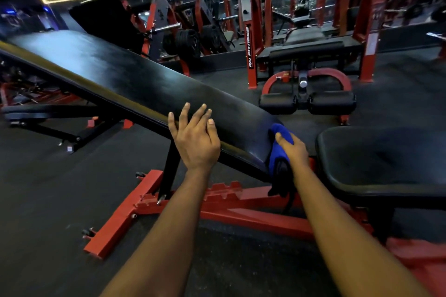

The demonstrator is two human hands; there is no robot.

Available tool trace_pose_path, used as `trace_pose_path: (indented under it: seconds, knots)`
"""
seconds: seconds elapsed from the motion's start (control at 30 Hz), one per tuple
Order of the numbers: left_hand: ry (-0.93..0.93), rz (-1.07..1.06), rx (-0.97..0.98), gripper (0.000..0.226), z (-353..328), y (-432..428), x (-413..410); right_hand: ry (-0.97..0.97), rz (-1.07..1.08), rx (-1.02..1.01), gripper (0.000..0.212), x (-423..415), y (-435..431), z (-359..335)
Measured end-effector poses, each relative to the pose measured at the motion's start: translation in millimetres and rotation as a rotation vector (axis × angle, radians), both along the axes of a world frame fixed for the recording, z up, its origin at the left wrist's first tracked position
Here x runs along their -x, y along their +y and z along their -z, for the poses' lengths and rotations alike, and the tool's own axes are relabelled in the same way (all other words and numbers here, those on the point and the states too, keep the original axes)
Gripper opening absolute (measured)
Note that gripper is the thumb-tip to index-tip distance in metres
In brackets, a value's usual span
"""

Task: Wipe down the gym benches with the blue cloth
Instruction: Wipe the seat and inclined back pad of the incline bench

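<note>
nearest, red frame (pixel 144 207) low on the floor, its notched adjuster rail (pixel 224 190) directly under the hands. just above, right hand (pixel 293 149) clenched around the blue cloth (pixel 274 154), pressing it onto the lower end of the inclined back pad (pixel 120 75), right beside the gap to the seat pad (pixel 376 159). loose tail of cloth dangling into that gap, toward the notches; likely to snag there on an upward stroke, or to pull out of the grip. left hand (pixel 195 142) released, fingers straight and spread, laid over the near edge of the back pad, holding nothing. probably bracing; on smooth vinyl, liable to slide if leaned on hard, and sitting in the path of any wipe along that edge. judging by position, wiping only at the bottom end, the long slope up to the far top corner possibly yet to cover; risk of overbalancing across the frame in a reach that far. pale sheen on the upper pad, damp or glare impossible to tell; if damp, worse for the bracing palm. beyond, a second bench (pixel 306 49) with roller pads (pixel 277 103), well apart, seemingly not yet attended to.
</note>
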State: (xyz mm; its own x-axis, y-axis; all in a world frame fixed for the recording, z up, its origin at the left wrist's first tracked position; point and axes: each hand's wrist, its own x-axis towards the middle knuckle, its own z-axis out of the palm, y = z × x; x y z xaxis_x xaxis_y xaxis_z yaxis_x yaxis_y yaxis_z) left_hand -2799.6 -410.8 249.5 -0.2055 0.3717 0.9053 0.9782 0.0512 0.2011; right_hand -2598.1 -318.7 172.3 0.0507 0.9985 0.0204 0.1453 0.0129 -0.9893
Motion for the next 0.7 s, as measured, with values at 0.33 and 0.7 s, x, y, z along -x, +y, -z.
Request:
trace_pose_path:
  seconds: [0.33,0.7]
  knots:
    - [-0.006,0.047,-0.064,0.037,4.2,7.0,4.2,-0.184,0.017,0.067,0.043,3.4,38.2,-2.9]
    - [-0.015,0.065,-0.095,0.038,6.2,8.9,3.5,-0.241,-0.051,0.026,0.050,5.1,51.2,8.7]
